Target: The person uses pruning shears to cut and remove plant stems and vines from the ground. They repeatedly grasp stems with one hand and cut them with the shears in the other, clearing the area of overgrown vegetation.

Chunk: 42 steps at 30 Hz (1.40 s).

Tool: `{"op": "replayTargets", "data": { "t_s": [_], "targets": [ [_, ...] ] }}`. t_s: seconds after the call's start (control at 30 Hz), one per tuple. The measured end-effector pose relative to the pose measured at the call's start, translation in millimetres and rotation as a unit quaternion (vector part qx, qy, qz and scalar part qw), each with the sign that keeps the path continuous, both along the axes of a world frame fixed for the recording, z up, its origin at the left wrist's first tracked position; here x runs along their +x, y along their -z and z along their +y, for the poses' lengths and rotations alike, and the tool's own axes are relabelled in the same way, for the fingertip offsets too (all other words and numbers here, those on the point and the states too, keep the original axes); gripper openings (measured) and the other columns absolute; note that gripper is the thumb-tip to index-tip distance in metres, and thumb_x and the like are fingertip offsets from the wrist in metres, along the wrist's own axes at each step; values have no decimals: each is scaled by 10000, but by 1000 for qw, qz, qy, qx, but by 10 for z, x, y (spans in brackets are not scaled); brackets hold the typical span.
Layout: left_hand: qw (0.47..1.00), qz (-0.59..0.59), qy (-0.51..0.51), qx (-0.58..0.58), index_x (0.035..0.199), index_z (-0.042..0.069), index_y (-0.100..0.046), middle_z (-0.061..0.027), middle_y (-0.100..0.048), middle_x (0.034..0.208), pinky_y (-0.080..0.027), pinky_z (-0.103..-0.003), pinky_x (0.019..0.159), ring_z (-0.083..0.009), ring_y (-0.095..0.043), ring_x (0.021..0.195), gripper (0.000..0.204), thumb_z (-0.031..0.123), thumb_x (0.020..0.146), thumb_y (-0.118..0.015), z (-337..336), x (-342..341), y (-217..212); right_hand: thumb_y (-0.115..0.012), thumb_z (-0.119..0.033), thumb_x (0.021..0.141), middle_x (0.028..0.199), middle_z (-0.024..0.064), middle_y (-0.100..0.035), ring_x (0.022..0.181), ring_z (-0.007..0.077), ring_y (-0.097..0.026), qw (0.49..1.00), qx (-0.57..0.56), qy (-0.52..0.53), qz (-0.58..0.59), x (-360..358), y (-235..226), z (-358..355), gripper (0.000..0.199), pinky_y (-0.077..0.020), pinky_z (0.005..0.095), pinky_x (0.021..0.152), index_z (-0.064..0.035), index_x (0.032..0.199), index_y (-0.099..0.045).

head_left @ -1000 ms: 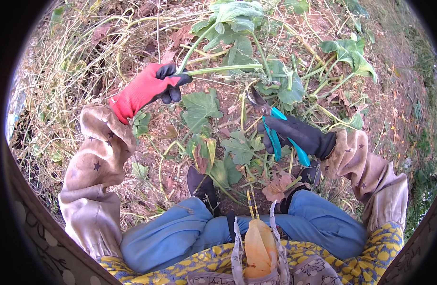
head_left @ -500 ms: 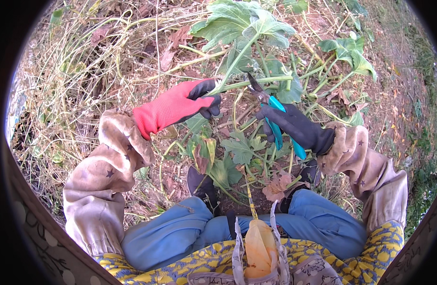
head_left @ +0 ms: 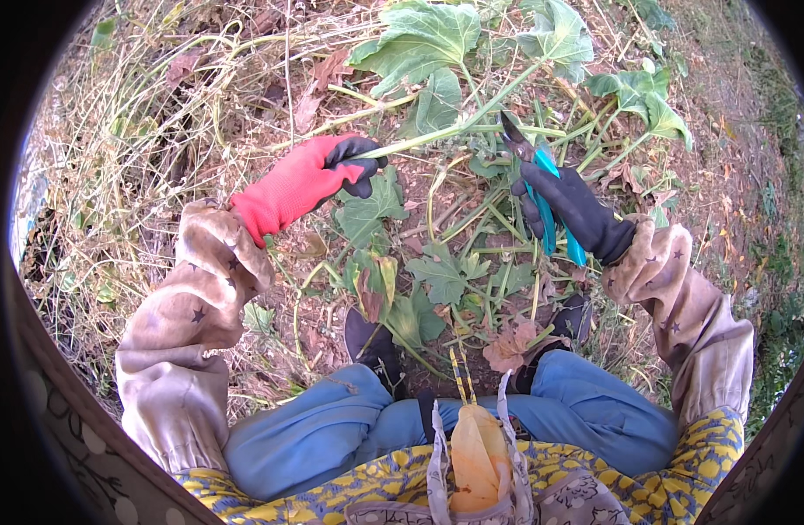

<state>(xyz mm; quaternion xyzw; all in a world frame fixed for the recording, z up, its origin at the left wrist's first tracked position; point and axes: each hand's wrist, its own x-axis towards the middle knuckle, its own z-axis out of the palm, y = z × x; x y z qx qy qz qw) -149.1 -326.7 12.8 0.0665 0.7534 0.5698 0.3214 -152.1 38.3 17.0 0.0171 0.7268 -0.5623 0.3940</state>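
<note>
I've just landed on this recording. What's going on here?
A person's left grip, in a red and black glove, holds a forked green stem. The right grip, in a dark glove, holds teal-handled shears, their blades pointing up close to the stem's far part; whether they touch it is hard to tell. Below, between both, a green leaf sits among vines near the ground.

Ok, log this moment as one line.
left hand: grips green stem; right hand: holds teal-handled pruners; blades: by side branch, contact unclear
</note>
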Motion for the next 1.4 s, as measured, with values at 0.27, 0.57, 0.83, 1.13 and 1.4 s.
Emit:
{"op": "replayTargets", "data": {
  "t_s": [0.27, 0.57, 0.83, 1.13, 1.4],
  "targets": [
    [998, -38, -13, 49, 1265, 37, -607, -17, -659, 911, -541, -273, 752, -91, -639, 790, 312, 201, 1016, -515, 64, 55, 35, -492, -417, 1024, 662, 18, -538, 596, 112, -574, 992, 35, -115, 35, -9, -22, 56, 401, -473, 266, 566, -29, 1103, -553],
    [987, -143, 3, 75, 1369, 17, -511, -66, -698, 987, -574, -269, 641, -132, -684, 782, 386, 149, 1007, -518, 359, 78, -59, -546, -312, 1020, 936, 51, -579, 845, 101, -545, 956, 26, -238, 170, 138, 120, -184, 358, -485, 317, 757, -41, 1250, -501],
    [993, -91, 14, 71, 1317, 34, -568, -28, -671, 879, -530, -255, 659, -98, -651, 778, 343, 151, 997, -524, 491, 70, -49, -544, -352, 1012, 754, 12, -550, 642, 89, -523, 990, 44, -120, 64, 154, 5, -181, 302, -445, 284, 580, -64, 1104, -557],
    [902, 211, 128, -355, 1207, 108, -609, -149, -685, 973, -518, -425, 811, -344, -663, 904, 366, 282, 889, -653, 112, 73, 299, -476, -394, 1033, 787, 47, -584, 701, 130, -598, 993, 11, 12, 115, -53, 104, 96, 401, -488, 295, 640, -22, 1160, -554],
    [939, 227, 171, -193, 1214, 116, -631, -135, -678, 991, -529, -403, 779, -332, -659, 889, 374, 279, 879, -667, 796, 267, 375, -447, -386, 1041, 851, 63, -591, 756, 150, -607, 992, 17, 21, 126, -55, -9, 208, 443, -499, 306, 678, 17, 1199, -539]
  ]
}}
